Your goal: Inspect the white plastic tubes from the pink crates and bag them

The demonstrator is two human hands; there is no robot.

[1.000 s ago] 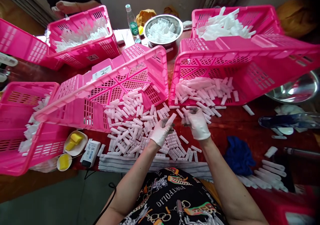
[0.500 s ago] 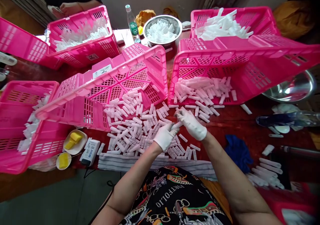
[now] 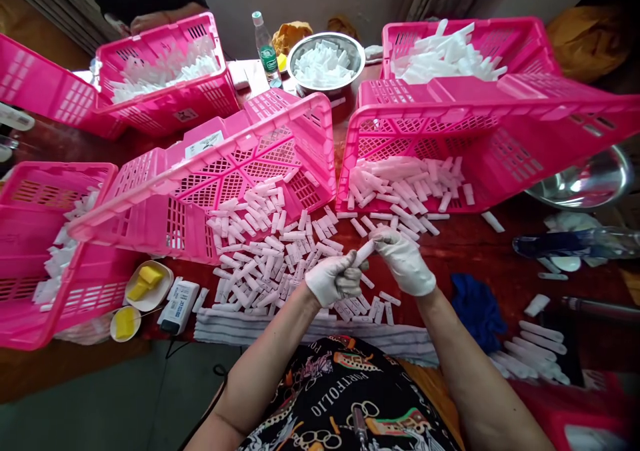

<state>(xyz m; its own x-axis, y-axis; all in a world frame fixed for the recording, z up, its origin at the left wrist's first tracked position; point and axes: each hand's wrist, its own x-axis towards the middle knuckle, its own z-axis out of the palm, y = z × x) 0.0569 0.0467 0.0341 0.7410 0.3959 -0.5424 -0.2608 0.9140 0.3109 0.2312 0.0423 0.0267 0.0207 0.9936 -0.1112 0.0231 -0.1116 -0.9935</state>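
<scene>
My left hand, in a white glove with bare fingertips, is closed around a short white plastic tube. The tube tilts up to the right. At its upper end, the pinched fingers of my right hand, gloved the same way, meet it; the exact contact is partly hidden. Below and left of my hands spreads a loose pile of small white plastic pieces, some with slots in their faces. Longer white tubes lie heaped in the tipped pink crate beyond my right hand.
Another tipped pink crate opens onto the pile. At the back stand a steel bowl of white pieces and a bottle. A striped towel lines the front edge; a blue cloth lies right. Another person's hand is behind the far-left crate.
My right hand has moved right and slightly down. The tube now points up between both hands, with more of it showing above my left hand.
</scene>
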